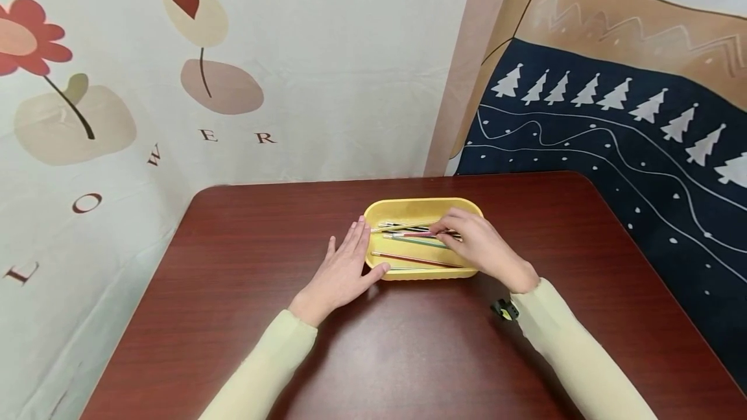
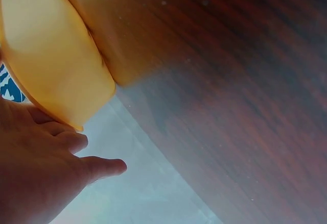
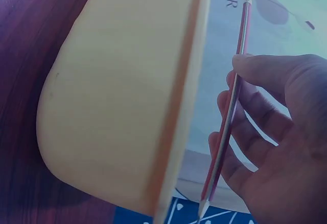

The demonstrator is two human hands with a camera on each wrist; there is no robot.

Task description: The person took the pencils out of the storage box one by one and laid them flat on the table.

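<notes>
The right hand (image 1: 481, 245) pinches a red pencil (image 3: 226, 119) at its 9 o'clock, above the yellow tray (image 1: 408, 210); the left hand (image 1: 343, 272), straight-fingered, touches the tray's 9 o'clock end.

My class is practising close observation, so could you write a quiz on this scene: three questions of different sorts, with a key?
1. Multiple choice: what colour is the bin? A) blue B) yellow C) green
2. True or false: in the head view, the left hand is at the bin's left end.
3. Short answer: what does the right hand hold?

Key:
1. B
2. True
3. A pencil
</notes>
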